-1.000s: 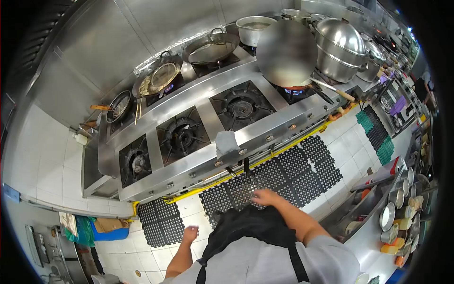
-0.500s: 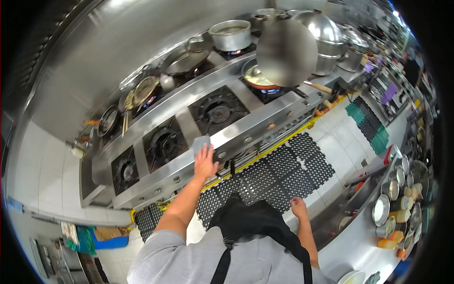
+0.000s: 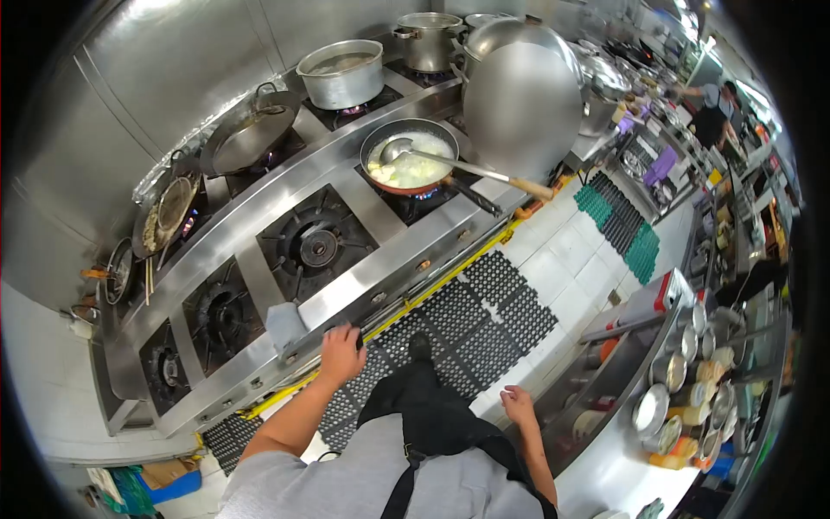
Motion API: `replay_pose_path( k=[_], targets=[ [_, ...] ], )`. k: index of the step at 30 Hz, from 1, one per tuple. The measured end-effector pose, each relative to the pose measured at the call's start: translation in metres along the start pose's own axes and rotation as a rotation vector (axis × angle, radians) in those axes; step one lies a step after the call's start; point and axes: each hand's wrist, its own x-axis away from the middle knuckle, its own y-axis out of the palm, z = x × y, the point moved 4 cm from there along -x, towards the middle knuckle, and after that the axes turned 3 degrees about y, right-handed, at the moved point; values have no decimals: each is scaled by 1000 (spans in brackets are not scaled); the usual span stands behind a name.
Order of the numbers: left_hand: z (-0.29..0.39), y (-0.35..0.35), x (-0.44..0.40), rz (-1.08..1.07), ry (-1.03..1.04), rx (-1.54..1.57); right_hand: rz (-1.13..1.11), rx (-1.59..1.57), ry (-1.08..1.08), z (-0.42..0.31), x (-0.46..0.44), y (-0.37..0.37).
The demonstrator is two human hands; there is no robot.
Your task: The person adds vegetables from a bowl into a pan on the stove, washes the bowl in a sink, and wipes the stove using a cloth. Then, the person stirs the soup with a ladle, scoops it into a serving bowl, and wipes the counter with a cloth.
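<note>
Although the weave cannot be read in the head view, the grey cloth is judged light and limp, liable to fold under any grip and not fragile. Dampness or grease cannot be confirmed; either would probably make it heavier or slicker. A pinch at a free corner, or a full gather into the palm, appears the soundest hold (the metal beneath may be hot, so bare skin warrants caution there).

Location: the cloth lies on the front ledge of the stove, near the strip between the middle front burner and the one to its left. The left hand is just beside the cloth, to its right, apparently not touching it. Its fingers are part bent at the stove's front edge; whether they close on anything there cannot be told. The right hand is well apart from the cloth, near the metal surface. It is released, fingers loosely curled, with nothing seen in its grasp.
</note>
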Motion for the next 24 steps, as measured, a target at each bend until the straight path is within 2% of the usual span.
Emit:
replay_pose_path(
  k=[2,4,5,6,7,8,10,12,16,17,20,22,23,24],
  targets=[
    [-3,32,-17,-4,-58,19,-45,8,-59,-35,-39,-10],
    [-16,68,-33,-335,-380,417,-75,68,-114,-73,-78,-28],
    [-17,75,-42,-232,-364,506,-114,-47,-119,-89,-95,-36],
    [-21,82,-52,-226,-382,513,-152,-168,-125,-106,-113,-43],
    [-22,87,-66,-280,-379,637,-114,-260,-29,-128,-126,-58],
    [-19,87,-83,-334,-371,761,-124,-255,-36,-140,-147,-66],
    [-13,83,-116,-333,-364,782,102,-610,62,-154,-184,-106],
    [-2,86,-146,-509,-329,975,183,-718,96,-174,-212,-142],
    [38,56,-207,-693,-393,1022,141,-832,64,-216,-273,-191],
    [47,55,-219,-660,-345,1056,86,-835,56,-251,-280,-199],
    [70,67,-238,-661,-367,1006,-137,-765,46,-310,-322,-212],
    [86,80,-238,-600,-482,1059,-625,-747,35,-362,-345,-198],
    [94,86,-235,-554,-579,1071,-673,-723,36,-385,-364,-198],
    [107,94,-223,-525,-681,1080,-940,-687,86,-402,-368,-190]
  ],
)
